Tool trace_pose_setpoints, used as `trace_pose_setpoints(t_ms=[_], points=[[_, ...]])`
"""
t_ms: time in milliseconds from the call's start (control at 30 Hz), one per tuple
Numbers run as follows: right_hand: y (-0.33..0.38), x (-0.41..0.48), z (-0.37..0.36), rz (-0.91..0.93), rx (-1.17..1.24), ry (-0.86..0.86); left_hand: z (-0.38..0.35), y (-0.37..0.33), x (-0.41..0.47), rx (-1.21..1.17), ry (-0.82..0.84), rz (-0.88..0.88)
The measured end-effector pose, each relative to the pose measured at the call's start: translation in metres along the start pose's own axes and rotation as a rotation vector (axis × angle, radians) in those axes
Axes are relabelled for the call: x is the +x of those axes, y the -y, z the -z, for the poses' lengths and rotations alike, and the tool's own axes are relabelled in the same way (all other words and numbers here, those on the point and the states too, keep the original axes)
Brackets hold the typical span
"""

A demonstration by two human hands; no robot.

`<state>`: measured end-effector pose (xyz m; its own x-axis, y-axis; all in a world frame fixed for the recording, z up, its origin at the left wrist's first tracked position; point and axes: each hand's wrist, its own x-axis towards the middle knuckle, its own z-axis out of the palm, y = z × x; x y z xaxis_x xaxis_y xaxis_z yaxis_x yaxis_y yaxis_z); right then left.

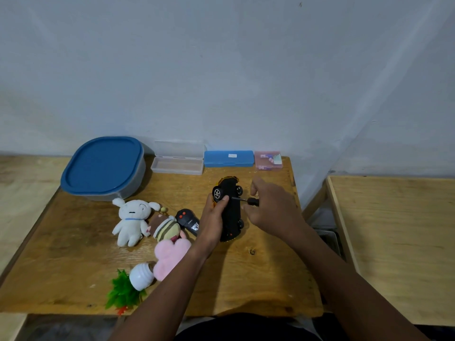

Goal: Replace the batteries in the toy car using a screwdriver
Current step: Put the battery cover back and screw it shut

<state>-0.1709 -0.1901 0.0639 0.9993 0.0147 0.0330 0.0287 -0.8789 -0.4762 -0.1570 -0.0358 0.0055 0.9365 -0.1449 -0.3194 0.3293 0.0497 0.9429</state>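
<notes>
So that its black underside is presented to the tool, the toy car (pixel 232 212) is clamped on its side by the left hand (pixel 213 219), thumb pressed beside a wheel. The screwdriver (pixel 246 200) is pinched at its handle by the curled fingers of the right hand (pixel 274 209) and held level against the chassis, seemingly on the battery-cover screw, though the tip is too small to be made out. Just left of the toy car a remote control (pixel 188 221) is left on the table (pixel 258 279); beyond it a blue case (pixel 229 159) is kept by the wall.
</notes>
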Motion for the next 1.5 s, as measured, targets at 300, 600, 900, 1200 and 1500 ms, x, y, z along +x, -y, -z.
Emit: trace_pose_setpoints(t_ms=[300, 600, 900, 1200, 1500], points=[[-0.007, 0.002, -0.001, 0.002, -0.191, -0.091, 0.001, 0.004, 0.003, 0.026, 0.006, 0.003], [-0.007, 0.003, -0.005, -0.082, -0.081, -0.02, 0.004, 0.006, 0.0, 0.067, 0.059, 0.023], [-0.008, 0.002, -0.003, 0.003, -0.057, -0.048, 0.003, 0.01, 0.007, 0.02, 0.016, 0.055], [-0.007, 0.002, -0.016, -0.178, -0.15, 0.012, 0.001, 0.013, 0.009, 0.051, 0.012, 0.076], [-0.008, -0.008, -0.008, -0.041, -0.107, -0.032, 0.0, 0.013, 0.01, 0.056, 0.034, 0.101]])
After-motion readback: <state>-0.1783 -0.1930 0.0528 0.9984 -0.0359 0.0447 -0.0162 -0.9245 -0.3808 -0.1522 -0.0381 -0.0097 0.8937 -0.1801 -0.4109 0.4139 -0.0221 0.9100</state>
